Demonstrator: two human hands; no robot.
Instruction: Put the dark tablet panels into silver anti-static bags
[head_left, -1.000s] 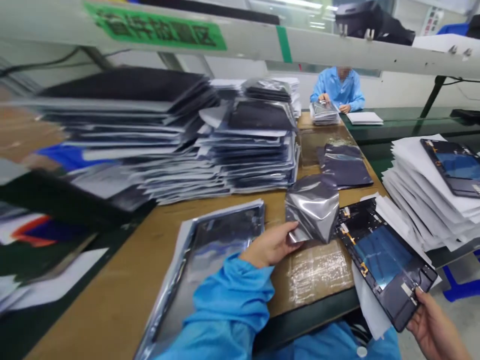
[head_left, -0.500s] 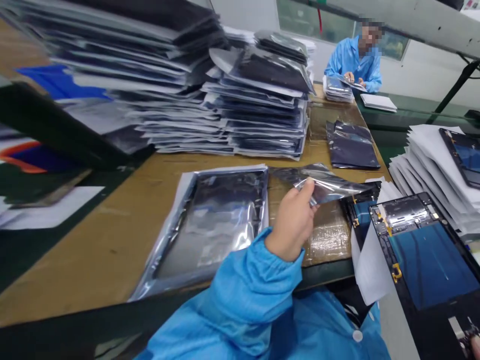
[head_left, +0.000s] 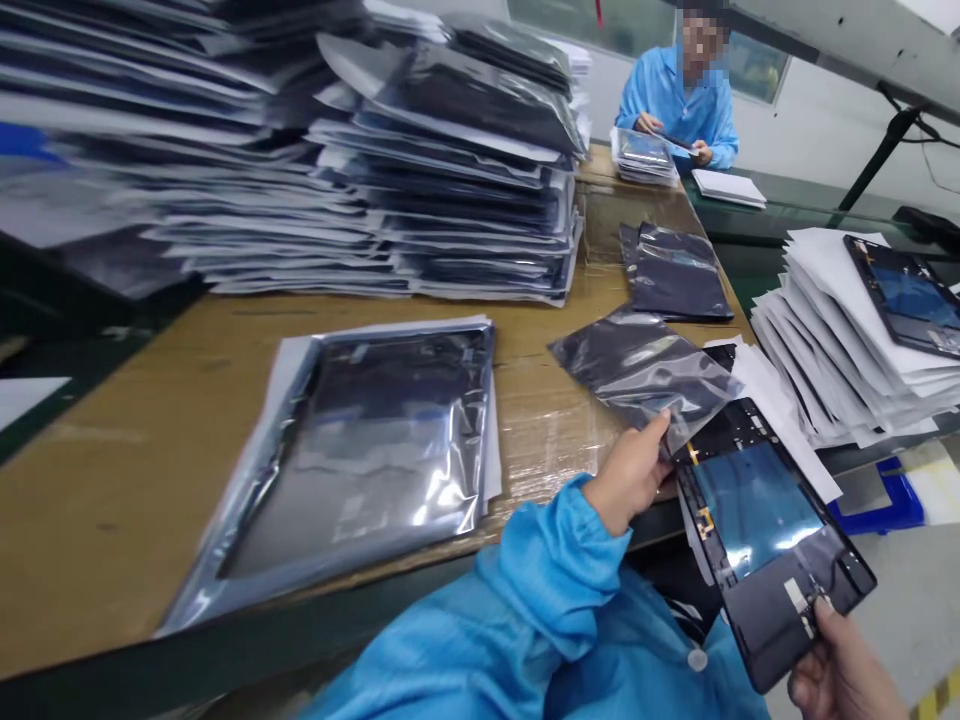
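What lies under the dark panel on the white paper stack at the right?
Under the panel only the white sheets show, fanned out. Whether more panels lie between the sheets is covered.

Long brown wooden worktable (head_left: 135,440) with a dark green edge runs away from the viewer. Patch of clear tape (head_left: 551,445) on its surface near the front edge. White wall (head_left: 817,130) at the far end, with a glazed window (head_left: 637,25) set in it. Pale overhead beam (head_left: 840,35) crosses the upper right; a black diagonal strut (head_left: 874,165) stands below it. Green conveyor surface (head_left: 787,225) lies to the right of the table. Grey floor (head_left: 907,600) at lower right, with a blue plastic crate (head_left: 881,505) on it. Lighting even.
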